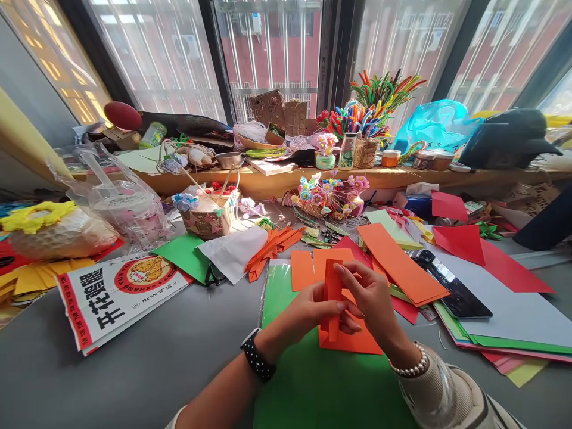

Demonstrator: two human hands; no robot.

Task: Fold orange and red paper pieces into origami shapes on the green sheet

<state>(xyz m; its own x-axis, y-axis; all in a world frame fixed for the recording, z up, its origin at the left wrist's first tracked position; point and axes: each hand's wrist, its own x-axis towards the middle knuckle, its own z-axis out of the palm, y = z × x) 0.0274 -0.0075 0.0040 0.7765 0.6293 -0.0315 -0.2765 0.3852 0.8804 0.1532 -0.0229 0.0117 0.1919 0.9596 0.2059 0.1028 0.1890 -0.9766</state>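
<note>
A folded strip of orange paper (331,298) stands upright between my two hands. My left hand (308,310), with a dotted watch strap at the wrist, closes around its lower left side. Thumb and fingers of my right hand (369,298) pinch the strip near its top right; a beaded bracelet circles that wrist. Beneath the hands, flat orange paper pieces (302,271) lie on a green sheet (308,387). Longer orange strips (402,262) rest to the right of my right hand.
Folded orange pieces (272,247) lie behind the green sheet. A phone (456,289) rests on stacked coloured paper at right. To the left lies a printed paper bag (125,298). Behind stand a flower basket (208,217), crocheted flowers (328,193) and a cluttered windowsill (268,179).
</note>
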